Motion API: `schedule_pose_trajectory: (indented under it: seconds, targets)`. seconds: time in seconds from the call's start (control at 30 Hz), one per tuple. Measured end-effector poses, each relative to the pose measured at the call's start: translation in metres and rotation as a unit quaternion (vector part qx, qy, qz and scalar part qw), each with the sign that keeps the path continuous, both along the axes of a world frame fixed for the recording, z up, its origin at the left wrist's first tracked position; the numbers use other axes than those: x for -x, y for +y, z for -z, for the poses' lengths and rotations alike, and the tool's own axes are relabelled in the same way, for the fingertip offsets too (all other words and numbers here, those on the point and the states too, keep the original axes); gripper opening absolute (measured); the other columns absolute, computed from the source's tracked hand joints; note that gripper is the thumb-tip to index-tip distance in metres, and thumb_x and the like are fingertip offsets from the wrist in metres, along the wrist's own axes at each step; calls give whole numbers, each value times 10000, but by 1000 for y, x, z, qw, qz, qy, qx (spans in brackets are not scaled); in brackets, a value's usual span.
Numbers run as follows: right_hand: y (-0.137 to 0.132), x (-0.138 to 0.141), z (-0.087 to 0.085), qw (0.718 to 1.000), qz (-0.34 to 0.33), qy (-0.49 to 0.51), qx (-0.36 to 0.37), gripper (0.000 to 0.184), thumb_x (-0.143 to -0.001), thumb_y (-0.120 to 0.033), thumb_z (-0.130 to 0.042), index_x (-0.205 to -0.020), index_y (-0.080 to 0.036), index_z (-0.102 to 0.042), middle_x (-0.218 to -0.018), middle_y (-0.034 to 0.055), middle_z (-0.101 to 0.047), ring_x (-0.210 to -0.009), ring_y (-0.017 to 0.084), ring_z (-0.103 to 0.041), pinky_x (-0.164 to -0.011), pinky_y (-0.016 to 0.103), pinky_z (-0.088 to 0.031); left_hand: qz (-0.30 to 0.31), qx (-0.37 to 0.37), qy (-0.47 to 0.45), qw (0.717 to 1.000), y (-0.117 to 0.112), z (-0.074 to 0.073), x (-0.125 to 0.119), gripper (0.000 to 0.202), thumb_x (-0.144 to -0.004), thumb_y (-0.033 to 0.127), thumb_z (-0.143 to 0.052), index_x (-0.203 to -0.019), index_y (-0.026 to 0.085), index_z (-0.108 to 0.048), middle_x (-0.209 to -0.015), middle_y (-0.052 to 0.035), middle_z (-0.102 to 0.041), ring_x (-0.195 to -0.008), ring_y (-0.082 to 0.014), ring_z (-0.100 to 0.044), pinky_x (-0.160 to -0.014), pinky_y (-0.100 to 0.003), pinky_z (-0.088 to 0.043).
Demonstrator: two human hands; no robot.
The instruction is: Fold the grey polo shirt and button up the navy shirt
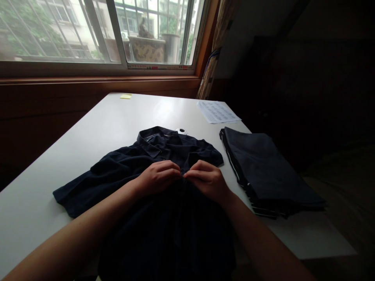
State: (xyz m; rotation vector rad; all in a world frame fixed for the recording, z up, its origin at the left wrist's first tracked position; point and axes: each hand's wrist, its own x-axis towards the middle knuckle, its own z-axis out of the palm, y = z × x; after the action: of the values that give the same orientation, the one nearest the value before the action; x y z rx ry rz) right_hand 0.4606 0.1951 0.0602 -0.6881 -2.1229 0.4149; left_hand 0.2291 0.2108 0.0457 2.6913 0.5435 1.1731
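Note:
A dark navy collared shirt [123, 171] lies flat on the white table [88, 132], collar toward the window. My left hand [158, 176] and my right hand [206, 178] meet at the shirt's front placket, just below the collar. Both have their fingers curled and pinched on the fabric there. What sits between the fingertips is too small and dark to make out. The lower part of the shirt hangs toward me over the table's near edge.
A stack of folded dark clothes [263, 171] lies at the right. A printed sheet of paper [216, 111] is behind it. A yellow sticky note [125, 96] sits at the far edge, a small round object [181, 131] behind the collar. A window with a wooden sill is beyond.

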Motion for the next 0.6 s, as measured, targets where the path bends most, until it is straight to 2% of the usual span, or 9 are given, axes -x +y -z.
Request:
schedule_pose_trajectory:
  seconds: [0.13,0.23,0.5,0.6]
  targets:
    - [0,0,1,1000,-16,-25,5,171,-900,-136,-621,-974,-227,-746,-844,49,-639,-772,164,-607,-697,309,-503,19,-84,42,995,-1,-3,3,119,-941,145,-525,-1024,170,-607,-954,-85,-707,-820,-177,-638,-749,-327,-539]
    - [0,0,2,999,-29,-30,34,168,-906,-139,-611,-976,-216,-743,-861,49,-634,-779,159,-607,-700,299,-495,9,-94,55,994,-3,-8,3,132,-930,173,-567,-1059,167,-596,-876,-58,-703,-782,-165,-645,-758,-326,-548]
    - [7,-1,0,974,-54,2,218,93,-854,-141,-679,-852,-206,-745,-840,14,-626,-789,149,-622,-714,267,-487,2,-138,38,990,-6,-10,2,144,-899,166,-621,-1042,175,-610,-865,-48,-696,-804,-158,-649,-781,-322,-561]
    - [5,0,0,980,-30,17,198,95,-857,-148,-675,-859,-212,-745,-843,14,-624,-792,152,-618,-718,273,-481,-7,-142,51,989,-3,-8,2,129,-912,156,-599,-1037,185,-609,-904,-47,-708,-836,-169,-650,-799,-354,-557]
